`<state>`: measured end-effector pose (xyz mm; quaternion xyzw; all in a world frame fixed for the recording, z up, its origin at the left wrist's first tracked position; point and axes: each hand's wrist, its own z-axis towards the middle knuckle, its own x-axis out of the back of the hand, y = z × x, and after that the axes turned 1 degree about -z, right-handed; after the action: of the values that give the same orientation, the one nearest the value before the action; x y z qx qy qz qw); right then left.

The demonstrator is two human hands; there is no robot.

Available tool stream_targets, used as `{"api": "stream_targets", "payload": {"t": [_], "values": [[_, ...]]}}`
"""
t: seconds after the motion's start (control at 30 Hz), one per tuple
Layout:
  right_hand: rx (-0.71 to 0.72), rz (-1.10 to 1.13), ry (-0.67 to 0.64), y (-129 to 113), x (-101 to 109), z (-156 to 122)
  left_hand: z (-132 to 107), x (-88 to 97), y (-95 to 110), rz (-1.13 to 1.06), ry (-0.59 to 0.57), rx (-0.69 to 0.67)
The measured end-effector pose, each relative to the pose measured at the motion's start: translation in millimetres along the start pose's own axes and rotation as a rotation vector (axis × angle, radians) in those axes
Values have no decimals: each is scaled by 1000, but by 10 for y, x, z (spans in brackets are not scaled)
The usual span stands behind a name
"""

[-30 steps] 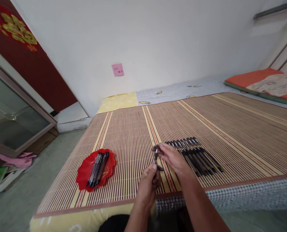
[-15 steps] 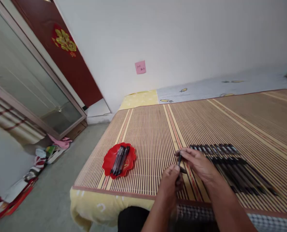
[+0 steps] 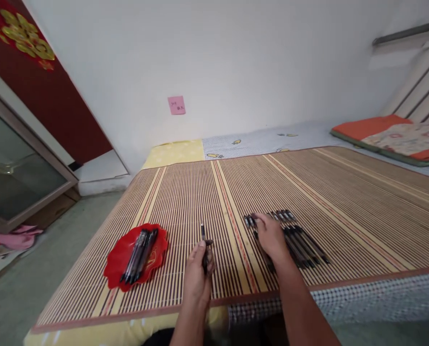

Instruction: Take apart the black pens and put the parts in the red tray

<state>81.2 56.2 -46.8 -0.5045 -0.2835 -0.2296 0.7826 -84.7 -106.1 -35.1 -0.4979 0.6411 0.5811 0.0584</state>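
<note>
My left hand (image 3: 197,269), low in the middle, is closed around a dark pen (image 3: 203,233) held upright with its bare pale tip upward. To the right, my right hand (image 3: 271,235) reaches over a row of short dark pen caps (image 3: 283,216) with pale markings. Its fingertips are pinched at the left part of that row, on what looks like a pen cap, mostly hidden by the fingers. Several long dark pen barrels (image 3: 304,247) lie side by side below the caps, partly covered by my right hand and forearm. Left of my hands, a red scalloped plate (image 3: 115,262) holds several dark pens (image 3: 140,254).
A striped bamboo mat (image 3: 185,192) covers the bed, its front edge close to my forearms. An orange-edged folded cushion (image 3: 391,137) lies at the far right. A pink note (image 3: 176,105) is stuck on the white wall. Grey floor (image 3: 77,221) shows at the left.
My hands have come apart: the right moved from the pen's upper end to the row of caps, while the left keeps the pen, its tip now showing. The view has turned right.
</note>
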Motion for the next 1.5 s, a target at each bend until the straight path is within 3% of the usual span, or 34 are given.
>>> {"api": "stream_targets", "payload": {"t": [0.23, 0.47, 0.6, 0.9, 0.97, 1.1, 1.23, 1.37, 1.5], "values": [[49, -183, -131, -320, -153, -146, -27, -13, -42, 13, 9, 23], [25, -276, -105, -361, -31, -125, -29, -27, -37, 25, 14, 29], [61, -396, -207, -372, -114, -152, -38, -40, -46, 36, 3, 32], [152, -293, -291, -555, -323, -264, -55, -71, -70, 76, -40, 47], [118, -100, -262, -565, -340, -267, -54, -71, -82, 95, -51, 47], [-43, 594, -114, -553, -398, -227, -48, -52, -115, 175, -105, 45], [-214, 1048, -87, -583, -407, -190, -59, -52, -133, 257, -117, 59], [-268, 1323, -78, -686, -307, -193, -86, -89, -140, 294, -100, 85], [-224, 1375, -117, -785, -197, -214, -98, -110, -158, 323, -117, 95]]}}
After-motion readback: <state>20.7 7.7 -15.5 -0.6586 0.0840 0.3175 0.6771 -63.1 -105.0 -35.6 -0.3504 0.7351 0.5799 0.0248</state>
